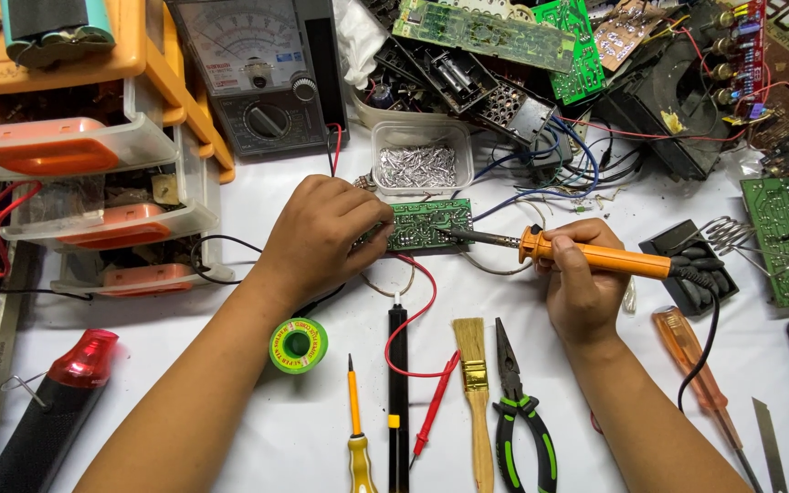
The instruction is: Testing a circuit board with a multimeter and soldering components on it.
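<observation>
White cloth covers the bench (303, 429), and clutter rings it on every side, so I read it from the left. Stacked clear drawers with orange fronts (93, 192) sit at the far left, an analogue meter (262, 78) behind them, and a green spool of solder wire (298, 345) lies near my left forearm. My left hand (321, 239) curls over the left end of the small green circuit board (429, 225), its grip pressed down and pinching the board's edge to the bench; the fingertips are hidden, so I cannot tell just where they bear. That board lies in the middle of the bench, just in front of a clear tub of metal bits (420, 162). I judge it light, stiff and thin, brittle at the joints and sharp with lead ends underneath, so the bare edges are the place to take it, never the soldered face. Below it lie a paintbrush (475, 393) and green-handled pliers (518, 420). My right hand (582, 278) is wrapped shut around the soldering iron (595, 257) on its orange handle, the tip touching the board's right edge. I judge the iron light but hot forward of the collar, its cord tugging backward, so the handle alone is safe to hold.
</observation>
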